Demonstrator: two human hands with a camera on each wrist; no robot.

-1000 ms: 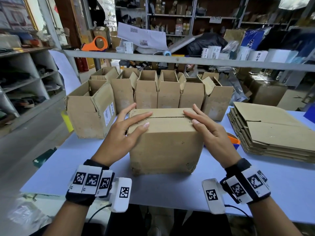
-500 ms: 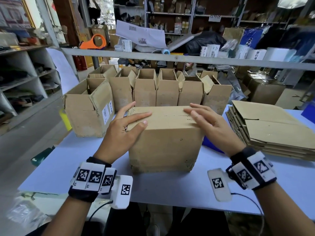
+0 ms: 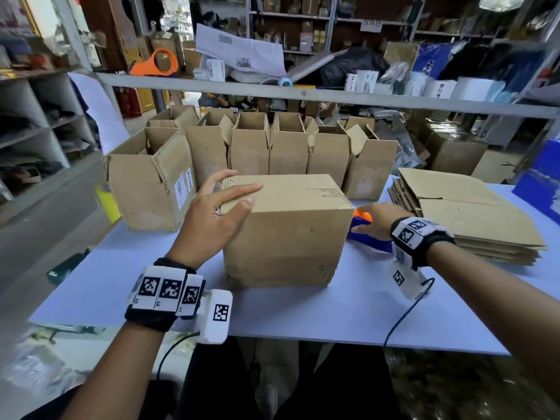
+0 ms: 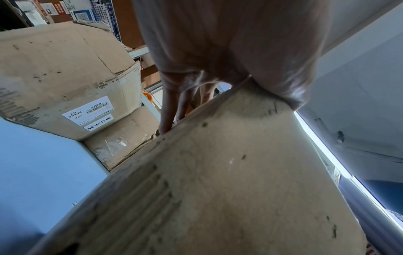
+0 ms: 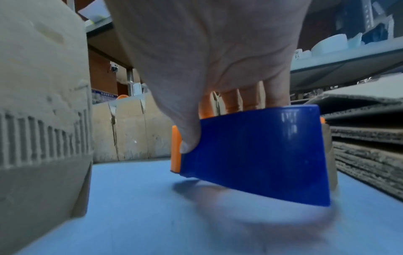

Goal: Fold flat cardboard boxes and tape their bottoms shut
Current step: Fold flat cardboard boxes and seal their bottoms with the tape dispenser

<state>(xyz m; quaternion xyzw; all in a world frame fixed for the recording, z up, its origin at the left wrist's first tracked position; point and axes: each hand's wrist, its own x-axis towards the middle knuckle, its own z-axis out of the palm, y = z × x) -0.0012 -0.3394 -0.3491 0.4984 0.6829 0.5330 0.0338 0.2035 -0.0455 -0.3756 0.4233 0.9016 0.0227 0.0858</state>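
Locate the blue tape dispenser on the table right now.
In the head view the blue tape dispenser sits on the table right of the folded box, between it and the stack of flat cardboard, with the right hand gripping it.

Both forearms bare, no sleeves. Left wrist: black band point(image 3: 157, 316) topped by row of white tiles, each printed with black square code marker. White camera block point(image 3: 216, 316) clipped on inner side, own marker on face, thin dark cable point(image 3: 172, 348) trailing down. Right wrist: same black band point(image 3: 424, 237) with white marker tiles, white block point(image 3: 407, 277) hanging beneath (marker visible), dark cable point(image 3: 406, 313) looping off. Dark trousers below table edge.
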